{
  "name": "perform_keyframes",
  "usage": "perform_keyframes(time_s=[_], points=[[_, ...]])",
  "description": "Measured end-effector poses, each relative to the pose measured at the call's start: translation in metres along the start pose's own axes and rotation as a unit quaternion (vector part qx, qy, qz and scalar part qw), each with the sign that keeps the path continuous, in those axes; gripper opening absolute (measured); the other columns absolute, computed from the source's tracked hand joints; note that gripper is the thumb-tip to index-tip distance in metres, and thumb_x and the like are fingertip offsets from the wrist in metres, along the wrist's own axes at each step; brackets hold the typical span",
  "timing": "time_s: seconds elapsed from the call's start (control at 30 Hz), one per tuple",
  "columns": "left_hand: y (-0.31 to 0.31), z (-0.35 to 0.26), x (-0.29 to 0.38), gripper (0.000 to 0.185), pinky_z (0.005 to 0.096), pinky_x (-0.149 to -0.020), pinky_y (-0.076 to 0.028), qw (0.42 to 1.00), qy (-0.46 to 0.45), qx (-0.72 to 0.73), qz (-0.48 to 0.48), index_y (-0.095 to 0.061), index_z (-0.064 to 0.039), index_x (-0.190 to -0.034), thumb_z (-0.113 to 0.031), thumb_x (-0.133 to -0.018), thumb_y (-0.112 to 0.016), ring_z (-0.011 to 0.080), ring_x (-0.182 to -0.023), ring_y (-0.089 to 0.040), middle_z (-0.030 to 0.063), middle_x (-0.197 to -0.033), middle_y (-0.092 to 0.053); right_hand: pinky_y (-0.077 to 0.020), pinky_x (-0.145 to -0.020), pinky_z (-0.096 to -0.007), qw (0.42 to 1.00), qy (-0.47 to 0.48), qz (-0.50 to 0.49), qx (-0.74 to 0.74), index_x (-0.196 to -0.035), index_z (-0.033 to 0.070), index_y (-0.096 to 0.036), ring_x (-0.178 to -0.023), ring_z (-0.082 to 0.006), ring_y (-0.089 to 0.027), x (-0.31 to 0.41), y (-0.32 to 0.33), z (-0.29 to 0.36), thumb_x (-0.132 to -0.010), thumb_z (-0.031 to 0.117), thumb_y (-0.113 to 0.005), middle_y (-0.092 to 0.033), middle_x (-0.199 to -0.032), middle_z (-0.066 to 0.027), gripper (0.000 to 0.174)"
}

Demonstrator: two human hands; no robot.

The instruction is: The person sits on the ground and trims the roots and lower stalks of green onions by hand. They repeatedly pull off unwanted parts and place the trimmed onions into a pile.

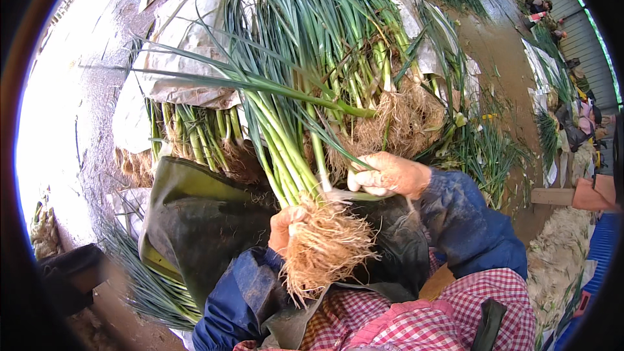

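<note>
My left hand [284, 229], partly hidden by pale roots, is closed around the lower end of a bunch of green onions [282, 161]. The bunch's roots [329, 248] hang over my lap, and its stalks point up and away. To the right of the bunch, my right hand [385, 175] pinches a long green leaf between its fingers. A pale stalk lies just below that hand, between it and the roots. Just beyond both hands rests a large pile of green onions [312, 34], its brown roots turned towards me.
White sacking [187, 53] covers more onions at the left. A dark green apron [209, 224] lies across my lap. Loose leaves [492, 156] litter the muddy floor at the right. Another bundle [156, 282] lies at lower left. People [582, 117] sit at the far right.
</note>
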State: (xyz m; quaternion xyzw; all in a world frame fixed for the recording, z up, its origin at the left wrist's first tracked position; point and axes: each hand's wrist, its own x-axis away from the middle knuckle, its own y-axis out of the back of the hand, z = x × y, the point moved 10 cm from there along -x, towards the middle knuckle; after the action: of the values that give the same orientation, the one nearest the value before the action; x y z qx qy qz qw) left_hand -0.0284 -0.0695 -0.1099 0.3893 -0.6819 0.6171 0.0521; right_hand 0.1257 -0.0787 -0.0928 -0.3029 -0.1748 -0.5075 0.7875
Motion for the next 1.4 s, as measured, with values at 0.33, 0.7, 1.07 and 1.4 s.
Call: perform_keyframes(time_s=[0.33,0.7,1.07,1.4], points=[[-0.017,-0.012,0.008,0.062,0.0486,-0.088,-0.050,0.981,0.014,0.120,0.155,-0.045,-0.002,-0.123,-0.017,-0.066,-0.064,0.0345,-0.103,-0.055,0.0193,-0.113,-0.052,-0.0470,-0.071,-0.0417,0.663,-0.052,-0.322,0.674,-0.110,0.013,-0.060,-0.083,-0.0287,-0.063,-0.033,0.066,0.127,-0.086,0.041,-0.056,-0.064,-0.080,-0.0097,0.038],[-0.025,-0.030,0.019,0.065,0.0446,-0.098,-0.039,0.982,-0.061,0.109,0.141,-0.042,-0.004,-0.131,-0.028,-0.072,-0.058,0.0296,-0.117,-0.043,0.0160,-0.132,-0.037,-0.0307,-0.035,-0.0188,0.956,0.238,-0.088,0.150,-0.086,0.002,-0.061,-0.044,-0.0056,-0.045,-0.074,0.000,0.214,-0.092,0.022,-0.055,-0.061,-0.071,-0.0032,0.022],[0.049,0.021,0.013,0.031,0.0377,-0.072,-0.054,0.985,0.114,0.129,0.021,-0.059,0.003,-0.097,-0.016,-0.072,-0.061,0.0245,-0.074,-0.062,0.0128,-0.082,-0.062,-0.0356,-0.036,-0.0280,0.744,0.219,-0.443,0.451,-0.091,0.005,-0.065,-0.040,-0.0126,-0.040,-0.084,0.009,0.042,-0.095,0.040,-0.044,-0.044,-0.048,0.0001,0.041],[0.003,0.025,0.008,0.030,0.0430,-0.080,-0.052,0.982,0.063,0.177,-0.003,-0.057,0.002,-0.097,-0.017,-0.073,-0.058,0.0306,-0.085,-0.062,0.0181,-0.094,-0.063,-0.0464,-0.069,-0.0266,0.807,0.387,-0.440,0.079,-0.102,0.005,-0.061,-0.078,-0.0141,-0.059,-0.010,-0.007,0.057,-0.094,0.020,-0.052,-0.065,-0.086,-0.0042,0.020]])
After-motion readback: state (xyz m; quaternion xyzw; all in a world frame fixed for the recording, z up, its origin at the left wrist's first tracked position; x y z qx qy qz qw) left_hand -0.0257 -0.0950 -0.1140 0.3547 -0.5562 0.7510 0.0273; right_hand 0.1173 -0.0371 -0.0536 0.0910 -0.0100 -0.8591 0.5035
